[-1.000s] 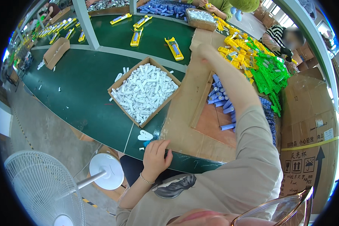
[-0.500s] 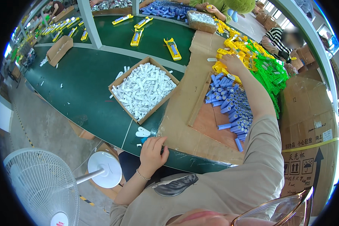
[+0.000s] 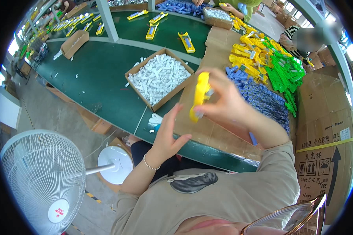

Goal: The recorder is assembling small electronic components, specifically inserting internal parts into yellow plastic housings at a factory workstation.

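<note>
Yellow casing (image 3: 201, 94) smooth plastic, blurred. Green casings (image 3: 284, 76) glossy plastic. White parts (image 3: 159, 76) plastic, smooth. Worktop (image 3: 102, 90) smooth, slight sheen. Box (image 3: 172, 94) matt cardboard; sheet (image 3: 218, 45) cardboard too. Shirt (image 3: 243, 172) matt cloth.

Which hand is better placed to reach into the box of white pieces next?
Probably the left hand: it looks empty and open, close to the box in this view, while the right hand is occupied holding a yellow casing.
</note>
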Demonstrator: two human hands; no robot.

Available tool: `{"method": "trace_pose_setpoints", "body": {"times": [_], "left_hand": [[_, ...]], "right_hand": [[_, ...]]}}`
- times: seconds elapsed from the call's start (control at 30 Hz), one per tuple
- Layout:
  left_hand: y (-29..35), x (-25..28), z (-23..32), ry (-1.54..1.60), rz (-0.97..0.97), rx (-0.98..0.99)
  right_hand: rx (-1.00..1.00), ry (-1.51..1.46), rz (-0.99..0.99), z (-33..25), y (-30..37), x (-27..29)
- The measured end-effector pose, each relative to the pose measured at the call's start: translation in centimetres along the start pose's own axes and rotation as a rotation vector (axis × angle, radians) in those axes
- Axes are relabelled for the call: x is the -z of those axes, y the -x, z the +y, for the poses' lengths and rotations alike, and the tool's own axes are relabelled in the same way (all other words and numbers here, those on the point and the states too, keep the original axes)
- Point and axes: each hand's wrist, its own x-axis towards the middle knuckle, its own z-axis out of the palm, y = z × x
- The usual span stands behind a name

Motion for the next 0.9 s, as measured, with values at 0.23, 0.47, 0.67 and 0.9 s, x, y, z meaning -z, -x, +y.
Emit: {"method": "trace_pose_setpoints", "body": {"times": [0.23, 0.47, 0.67, 0.9], "left_hand": [[1.6, 0.4, 1.9, 0.84, -0.009, 0.098], [1.9, 1.6, 1.9, 0.912, 0.286, 0.189], [2.5, 3.3, 0.6, 0.409, 0.312, 0.058], [3.9, 2.7, 0.4, 0.33, 0.071, 0.296]], "right_hand": [[-0.512, -1.383, -0.085, -2.6, 4.2, -8.0], [-0.759, -1.485, -0.271, -6.7, 7.3, -12.0], [-0.611, -0.831, -0.242, -6.2, 9.2, -8.8], [-0.265, 0.021, 0.005, -5.0, 9.0, -1.9]]}}
